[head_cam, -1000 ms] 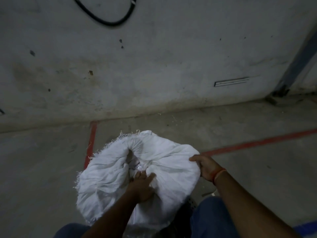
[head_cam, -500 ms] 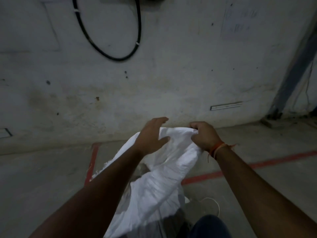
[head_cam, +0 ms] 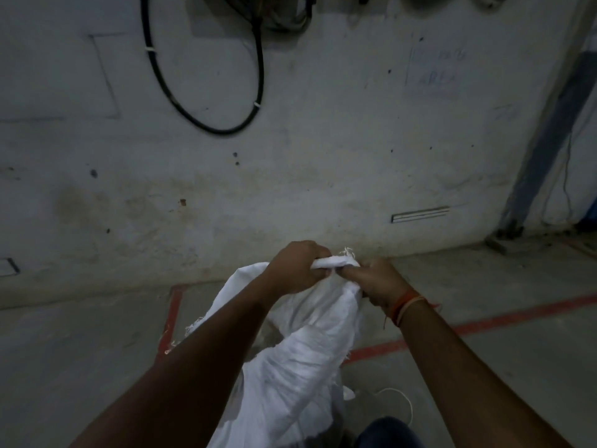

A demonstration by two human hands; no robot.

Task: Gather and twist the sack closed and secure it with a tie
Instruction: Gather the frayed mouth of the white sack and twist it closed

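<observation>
A white woven sack (head_cam: 300, 357) stands on the floor in front of me, its frayed mouth pulled up and bunched. My left hand (head_cam: 295, 266) is closed around the gathered top edge. My right hand (head_cam: 374, 279), with an orange thread band at the wrist, grips the same bunch just to the right, fingers touching the left hand's. A thin white string (head_cam: 400, 399) lies curled on the floor at the sack's right base.
A stained wall (head_cam: 290, 156) rises close behind the sack, with a black cable loop (head_cam: 206, 118) hanging on it. Red lines (head_cam: 484, 321) mark the concrete floor. A blue-grey post (head_cam: 546, 130) leans at the right. My knee (head_cam: 387, 434) shows at the bottom.
Both hands have lifted the sack's mouth from low on the floor. My left hand, spread open half a second ago, has now closed on the top edge next to the right hand.
</observation>
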